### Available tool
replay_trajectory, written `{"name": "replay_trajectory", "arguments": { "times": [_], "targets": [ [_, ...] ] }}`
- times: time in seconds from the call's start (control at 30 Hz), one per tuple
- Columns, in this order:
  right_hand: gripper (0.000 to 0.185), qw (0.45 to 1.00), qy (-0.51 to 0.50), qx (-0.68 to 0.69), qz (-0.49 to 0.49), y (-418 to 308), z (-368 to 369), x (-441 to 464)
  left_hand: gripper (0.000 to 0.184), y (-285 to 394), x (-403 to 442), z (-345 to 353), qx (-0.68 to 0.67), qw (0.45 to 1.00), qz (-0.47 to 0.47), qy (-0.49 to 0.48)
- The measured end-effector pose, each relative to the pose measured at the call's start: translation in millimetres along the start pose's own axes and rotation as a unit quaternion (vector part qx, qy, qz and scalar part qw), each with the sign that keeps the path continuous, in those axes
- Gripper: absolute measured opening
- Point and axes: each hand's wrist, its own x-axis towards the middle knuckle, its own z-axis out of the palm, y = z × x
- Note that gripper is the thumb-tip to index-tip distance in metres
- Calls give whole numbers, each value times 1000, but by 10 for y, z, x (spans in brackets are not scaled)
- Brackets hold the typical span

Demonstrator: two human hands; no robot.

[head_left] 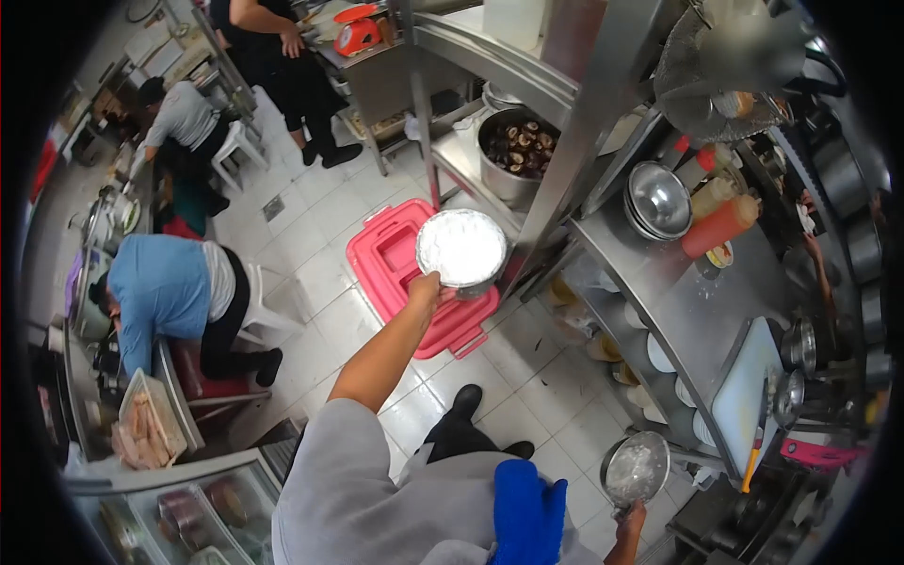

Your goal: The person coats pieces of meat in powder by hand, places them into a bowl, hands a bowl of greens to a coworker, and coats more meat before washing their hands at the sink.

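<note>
A round metal bowl (460, 247) full of white powder is in my left hand (428, 289), whose fingers grip its near rim. Below that bowl, a red lidded bin (377, 247) stands on the tiled floor. Low on the right, my right hand (631, 518) holds a second metal bowl (636, 468) by its edge, with some whitish stuff inside. This bowl is beside the lower corner of the steel counter (659, 282).
A metal shelf post (589, 122) rises near the bin, beside a pot of dark pieces (518, 146). On the counter are stacked bowls (659, 200), sauce bottles (720, 226) and a cutting board (744, 395). Three people are at the left, one in blue (160, 292) bending over.
</note>
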Motion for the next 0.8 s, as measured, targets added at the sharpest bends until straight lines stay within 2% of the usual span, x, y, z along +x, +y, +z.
{"name": "replay_trajectory", "arguments": {
  "times": [0.1,0.13,0.2,0.23,0.27,0.3,0.33,0.4,0.47,0.5,0.53,0.57,0.6,0.7,0.8],
  "targets": [
    [36,998,-45,-33,17,93,61,-249,29,16,576,265,-37,998,40,-30],
    [36,1000,-12,-7,18,129,40,-343,32,7,892,342,-17,1000,16,1],
    [26,998,3,-53,31,160,49,-530,33,-28,1365,449,-95,992,12,-79],
    [29,997,16,-76,27,167,41,-628,32,-97,1755,408,-71,988,37,-134],
    [33,994,25,-103,26,191,32,-722,32,-16,1751,543,-37,996,26,-77],
    [33,995,50,-82,36,186,21,-733,32,-76,2018,592,-69,990,35,-115],
    [31,995,64,-61,46,189,35,-834,31,-7,2044,728,-93,993,15,-75],
    [30,994,84,-34,58,243,8,-934,26,-70,2369,798,-83,992,25,-88],
    [26,982,98,-133,87,314,-20,-968,20,-195,2906,786,-113,978,31,-171],
    [25,984,134,-72,97,335,43,-1018,17,-173,2877,839,-100,980,38,-167],
    [25,982,140,-67,107,379,-49,-911,14,-209,2828,992,-86,982,47,-160],
    [26,977,149,-112,104,518,-80,-937,16,-265,3027,905,-35,979,78,-183],
    [27,969,156,-160,104,567,-104,-922,16,-350,3079,929,-30,978,72,-193],
    [29,967,173,-141,122,336,69,-995,23,-465,2999,944,-84,944,115,-299],
    [29,969,170,-126,124,406,-7,-858,28,-605,3163,890,-25,924,134,-357]
  ]
}}
